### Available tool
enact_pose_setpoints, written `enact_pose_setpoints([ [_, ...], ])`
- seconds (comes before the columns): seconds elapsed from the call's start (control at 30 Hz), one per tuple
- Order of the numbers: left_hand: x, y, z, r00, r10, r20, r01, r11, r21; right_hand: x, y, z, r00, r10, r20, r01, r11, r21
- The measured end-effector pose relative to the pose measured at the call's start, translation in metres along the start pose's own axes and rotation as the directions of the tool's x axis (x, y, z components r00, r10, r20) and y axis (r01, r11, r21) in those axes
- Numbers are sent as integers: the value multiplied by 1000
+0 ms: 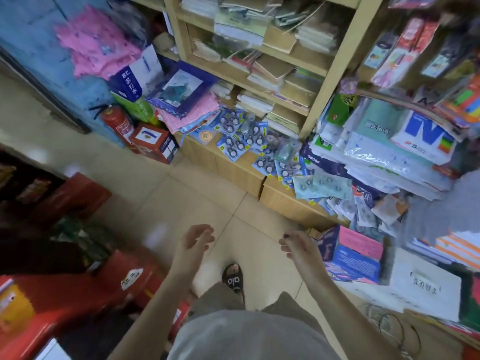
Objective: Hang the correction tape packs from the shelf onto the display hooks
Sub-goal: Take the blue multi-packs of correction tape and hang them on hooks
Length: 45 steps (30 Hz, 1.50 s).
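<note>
Grip: left hand [195, 240] and right hand [296, 245] hover loosely open and empty, lower centre.
Packs: blue card-backed correction tape blister packs [235, 145] lie scattered on the wooden shelf ledge [233, 170], mid-frame.
Handling: likely light, stiff, slippery; pinch the card's top edge.

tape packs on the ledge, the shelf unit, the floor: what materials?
Tape packs: likely printed blue card backing under clear plastic blisters; the round shapes catch glare. Blur leaves it open.
Shelf unit: pale wood or wood-look laminate, matte, with faint grain and square edges.
Floor: glossy beige tile, with grout lines and soft reflections.
Both hands, left and right, are empty.
</note>
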State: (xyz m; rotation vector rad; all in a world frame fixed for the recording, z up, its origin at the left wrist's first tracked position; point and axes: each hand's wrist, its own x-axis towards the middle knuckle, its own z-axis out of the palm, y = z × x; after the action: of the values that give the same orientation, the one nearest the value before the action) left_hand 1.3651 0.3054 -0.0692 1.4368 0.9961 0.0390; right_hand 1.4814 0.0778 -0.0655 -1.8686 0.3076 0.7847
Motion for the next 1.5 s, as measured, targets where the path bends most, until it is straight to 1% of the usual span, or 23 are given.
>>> enact_pose_setpoints([
  [0.1, 45, 39, -1, 1000, 2, 6, -2, 1000, 1, 26, -20, 9, 1000, 26, -7, -25, 1000, 10],
  [0.27, 108, 87, 3, 1000, 2, -22, -2, 1000, -15, 72, -77, 24, 998, 57, 12, -57, 998, 6],
  [0.37, 144, 103, 9, 999, -19, -33, 19, 1000, -3, 113, -108, 33, 999, 45, 20, -44, 999, -13],
  [0.57, 212, 131, 26, 990, -77, -114, 77, 997, -3, 212, -184, 57, 993, 5, 120, 1, 999, -54],
  [0.7, 253, 150, 32, 983, -111, -149, 108, 994, -32, 272, -240, 78, 988, 2, 151, 11, 996, -85],
  [0.8, 284, 162, 30, 979, -135, -156, 131, 991, -34, 311, -276, 95, 983, -23, 185, 39, 996, -84],
  [0.9, 320, 175, 25, 975, -166, -151, 162, 986, -35, 344, -300, 110, 984, -19, 179, 39, 993, -110],
  [1.03, 383, 191, 15, 976, -196, -90, 199, 980, 26, 387, -315, 142, 989, 33, 143, -11, 989, -151],
  [1.17, 471, 188, 8, 974, -224, -9, 224, 969, 106, 449, -305, 184, 989, 126, 71, -112, 978, -174],
  [1.27, 547, 182, 18, 960, -276, 39, 266, 950, 164, 504, -295, 213, 982, 179, 60, -163, 965, -206],
  [1.37, 615, 163, 38, 949, -304, 77, 282, 935, 215, 566, -284, 234, 979, 198, 53, -177, 948, -265],
  [1.5, 692, 131, 70, 929, -359, 90, 325, 908, 264, 654, -258, 256, 983, 168, 72, -134, 932, -336],
])
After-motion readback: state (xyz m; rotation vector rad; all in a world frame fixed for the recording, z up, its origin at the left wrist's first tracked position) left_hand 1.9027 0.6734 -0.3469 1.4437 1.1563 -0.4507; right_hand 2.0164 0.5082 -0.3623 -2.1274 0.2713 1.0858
